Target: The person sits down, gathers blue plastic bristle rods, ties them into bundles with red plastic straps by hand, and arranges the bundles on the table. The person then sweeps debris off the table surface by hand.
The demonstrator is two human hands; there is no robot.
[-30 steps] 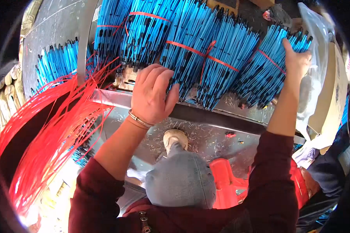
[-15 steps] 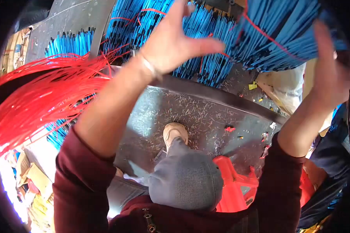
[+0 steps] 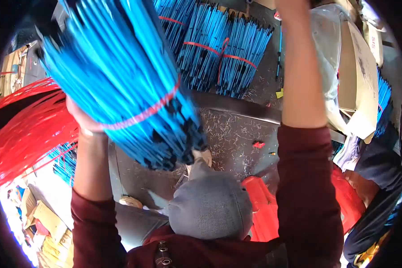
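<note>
A large bundle of thin blue rods with black ends [image 3: 134, 89], bound by a red band, hangs tilted in the upper left, blurred by motion. My left hand [image 3: 78, 117] is closed against its left side near the band, with most fingers hidden behind the rods. My right arm reaches up past the middle, apart from the bundle. Only the base of my right hand [image 3: 294, 10] shows at the top edge, and its fingers are out of view.
Several more banded blue bundles [image 3: 241, 53] stand behind the dark table edge [image 3: 236, 107]. Long red plastic strips [image 3: 31, 134] spread at the left. A cardboard box [image 3: 362, 85] and clear plastic are at the right. Below are a red stool [image 3: 265, 214] and scraps on the floor.
The blue bundle has moved from the upper right to the upper left, onto my left hand. My right hand has come away from it and gone up and leftward.
</note>
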